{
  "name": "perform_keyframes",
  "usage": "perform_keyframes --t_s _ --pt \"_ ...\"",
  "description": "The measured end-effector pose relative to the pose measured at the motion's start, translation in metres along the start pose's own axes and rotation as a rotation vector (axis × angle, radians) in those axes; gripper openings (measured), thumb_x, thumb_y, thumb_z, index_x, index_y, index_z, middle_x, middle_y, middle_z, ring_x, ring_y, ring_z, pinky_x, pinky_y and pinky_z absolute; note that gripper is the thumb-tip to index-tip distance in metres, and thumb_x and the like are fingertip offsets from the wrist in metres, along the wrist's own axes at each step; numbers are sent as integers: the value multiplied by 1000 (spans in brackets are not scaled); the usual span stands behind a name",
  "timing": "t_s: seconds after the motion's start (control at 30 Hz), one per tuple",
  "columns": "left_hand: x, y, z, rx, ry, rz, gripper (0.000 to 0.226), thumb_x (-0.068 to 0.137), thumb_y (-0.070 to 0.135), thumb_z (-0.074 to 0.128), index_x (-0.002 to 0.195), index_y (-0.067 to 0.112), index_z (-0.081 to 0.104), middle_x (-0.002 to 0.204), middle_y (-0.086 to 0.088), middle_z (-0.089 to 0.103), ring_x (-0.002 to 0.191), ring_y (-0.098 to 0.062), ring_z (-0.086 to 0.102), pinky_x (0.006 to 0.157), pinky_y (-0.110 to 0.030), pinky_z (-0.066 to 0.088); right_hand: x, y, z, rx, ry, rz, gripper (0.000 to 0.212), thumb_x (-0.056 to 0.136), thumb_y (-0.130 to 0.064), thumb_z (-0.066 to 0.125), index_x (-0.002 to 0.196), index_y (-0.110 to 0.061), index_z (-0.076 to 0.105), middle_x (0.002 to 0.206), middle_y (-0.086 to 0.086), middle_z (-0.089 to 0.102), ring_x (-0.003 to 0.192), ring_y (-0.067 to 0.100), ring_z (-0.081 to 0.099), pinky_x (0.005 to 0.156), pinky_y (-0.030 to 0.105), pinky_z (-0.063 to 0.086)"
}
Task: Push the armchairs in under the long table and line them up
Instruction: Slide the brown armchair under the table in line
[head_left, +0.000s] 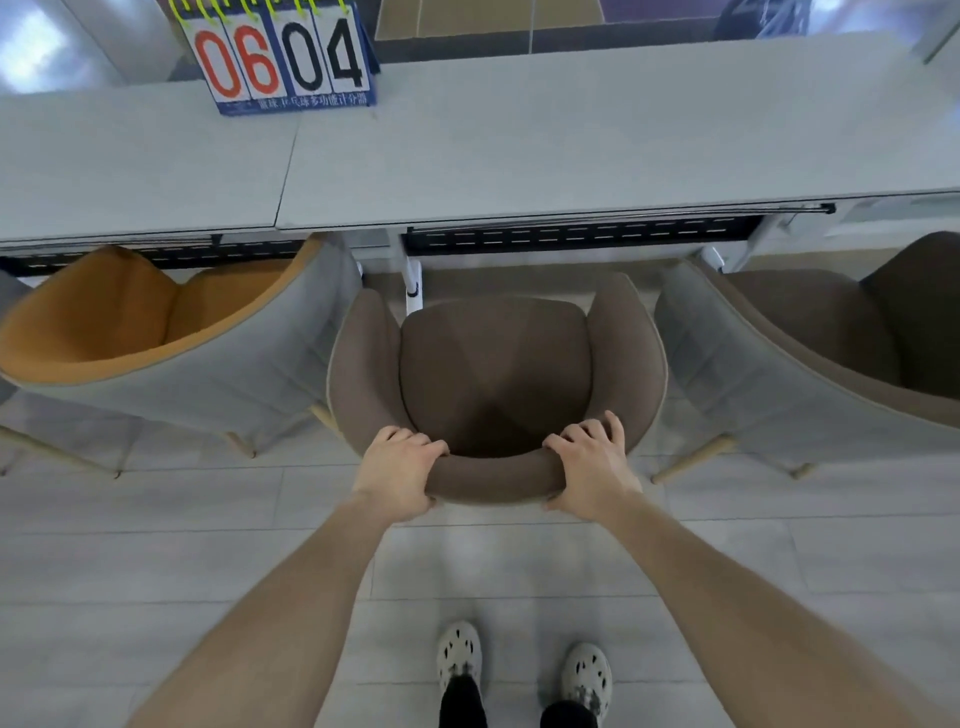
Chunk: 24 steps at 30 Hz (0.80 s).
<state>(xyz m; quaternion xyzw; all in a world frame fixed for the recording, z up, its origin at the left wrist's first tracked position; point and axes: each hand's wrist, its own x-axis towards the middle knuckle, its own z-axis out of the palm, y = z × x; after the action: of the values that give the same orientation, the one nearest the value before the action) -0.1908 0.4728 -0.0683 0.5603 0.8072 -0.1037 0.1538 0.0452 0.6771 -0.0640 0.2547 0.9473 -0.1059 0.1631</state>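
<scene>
Gripping brown armchair (496, 364) backrest top: left hand (400, 475), right hand (589, 470), arms outstretched, fingers curled over.

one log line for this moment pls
step: pushing middle brown armchair | left hand, right hand: both on backrest | seat still short of long table | neighbours: orange armchair
</scene>
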Motion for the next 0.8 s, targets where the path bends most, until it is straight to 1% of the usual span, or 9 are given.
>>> perform_keyframes --t_s 0.07,0.2,0.27,0.37,0.53,0.67,0.8 --pt "-2 -1 -1 21 -8 21 65 70 71 77 126 42 61 115 12 70 113 -20 61 112 -39 37 0 -3 -3 -5 -36 13 86 68 -76 77 142 -38 57 134 -2 59 136 31 45 129 64 4" --pt "-9 -1 -9 53 -28 38 59 77 64 72 128 38 59 116 9 70 114 -23 59 108 -42 39 -1 -9 -9 -9 -78 33 87 69 -79 75 144 -41 54 137 -2 58 137 32 44 128 64 3" --pt "-15 -7 -7 56 -42 35 57 79 58 71 131 37 58 119 8 70 116 -24 59 110 -43 39 -3 -18 -7 -1 -77 33 87 69 -80 75 144 -42 54 136 -3 58 138 32 44 129 64 2" --pt "-23 -23 -2 63 -54 24 61 80 53 74 137 38 56 122 9 69 119 -23 58 114 -43 38 -3 -36 -4 15 -79 24 84 71 -79 76 144 -44 53 136 -3 57 139 31 42 129 64 2" --pt "-20 -41 -3 47 -42 20 60 78 55 79 131 39 58 118 10 67 116 -21 56 113 -40 35 7 -51 -7 36 -55 40 82 73 -77 77 144 -43 54 137 -4 57 140 30 42 129 64 2" --pt "-17 -45 -5 47 -47 34 59 78 49 79 133 39 58 121 11 66 118 -21 56 115 -42 33 9 -53 -6 53 -22 49 79 71 -77 78 139 -43 58 133 -6 60 137 28 46 130 62 3" --pt "-18 -42 -7 42 -56 32 58 80 44 77 134 40 57 123 12 66 120 -21 55 116 -42 31 6 -53 -7 50 -1 60 81 70 -80 77 139 -41 60 130 -7 62 134 26 49 131 59 5"
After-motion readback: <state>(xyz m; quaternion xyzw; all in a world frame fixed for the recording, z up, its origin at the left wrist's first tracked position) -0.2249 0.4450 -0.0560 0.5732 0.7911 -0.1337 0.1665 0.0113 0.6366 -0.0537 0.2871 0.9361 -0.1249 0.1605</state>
